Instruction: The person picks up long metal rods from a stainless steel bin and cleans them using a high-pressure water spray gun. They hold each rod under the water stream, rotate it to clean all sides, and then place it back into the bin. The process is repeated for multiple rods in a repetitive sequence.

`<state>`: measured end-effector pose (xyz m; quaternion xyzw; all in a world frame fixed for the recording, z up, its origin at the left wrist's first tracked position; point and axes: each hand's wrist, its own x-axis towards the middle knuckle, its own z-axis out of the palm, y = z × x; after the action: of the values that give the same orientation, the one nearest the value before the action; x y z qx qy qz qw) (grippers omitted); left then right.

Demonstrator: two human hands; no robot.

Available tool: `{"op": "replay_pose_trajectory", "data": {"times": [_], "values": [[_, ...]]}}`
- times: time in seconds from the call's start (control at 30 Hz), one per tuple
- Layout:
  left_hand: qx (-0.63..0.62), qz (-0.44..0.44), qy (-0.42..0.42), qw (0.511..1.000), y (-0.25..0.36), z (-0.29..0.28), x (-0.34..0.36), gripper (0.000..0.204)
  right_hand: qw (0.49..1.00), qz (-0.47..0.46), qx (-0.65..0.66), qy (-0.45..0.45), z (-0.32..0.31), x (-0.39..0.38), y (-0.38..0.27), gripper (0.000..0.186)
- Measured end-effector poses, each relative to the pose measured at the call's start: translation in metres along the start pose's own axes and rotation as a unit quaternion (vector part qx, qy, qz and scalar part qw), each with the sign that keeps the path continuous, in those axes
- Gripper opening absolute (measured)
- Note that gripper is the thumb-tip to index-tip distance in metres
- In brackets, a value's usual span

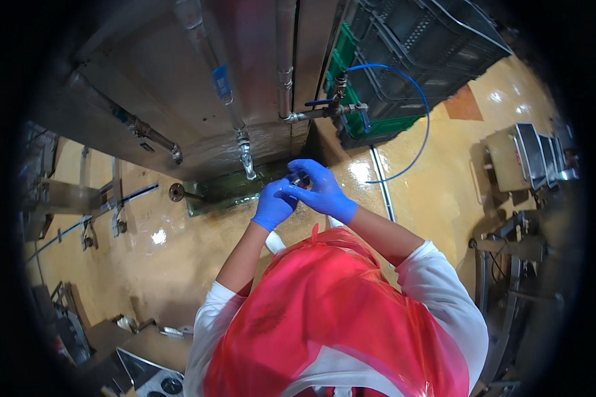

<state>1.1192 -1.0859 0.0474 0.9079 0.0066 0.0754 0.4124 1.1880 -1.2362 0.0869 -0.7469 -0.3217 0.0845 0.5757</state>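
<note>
Both my hands, in blue gloves, are brought together in front of my red plastic apron (311, 298). Between them is a small dark, rounded piece with a metallic glint (300, 179); its kind is mostly hidden by my fingers. My left hand (275, 204) closes around its near left side. My right hand (321, 190) curls over it from the right, fingers bent across the top. Just left of and beyond the hands, a metal pipe outlet (248, 165) points down over a shallow green-edged basin (220, 208) on the floor.
A steel wall with vertical pipes (285, 73) rises ahead. Stacked grey and green crates (404, 73) stand at the right, beside valves (338, 107) and a looping blue hose (425, 126). A floor drain channel (383, 185) runs right of my hands. Metal equipment (510, 248) lines the right side.
</note>
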Motion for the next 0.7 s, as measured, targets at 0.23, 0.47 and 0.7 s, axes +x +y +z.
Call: {"op": "replay_pose_trajectory", "data": {"times": [0.23,0.47,0.7], "values": [[0.234,-0.126,0.011,0.964,0.059,0.054,0.026,0.015,0.986,0.114,-0.112,-0.048,-0.057,0.004,0.062,0.045],[0.159,-0.208,-0.138,0.955,0.085,0.069,0.055,0.022,0.988,0.069,-0.081,-0.111,-0.094,-0.004,0.07,0.048],[0.264,-0.231,-0.076,0.933,0.104,0.074,0.055,0.026,0.981,0.133,-0.062,-0.125,-0.09,0.003,0.082,0.054]]}}
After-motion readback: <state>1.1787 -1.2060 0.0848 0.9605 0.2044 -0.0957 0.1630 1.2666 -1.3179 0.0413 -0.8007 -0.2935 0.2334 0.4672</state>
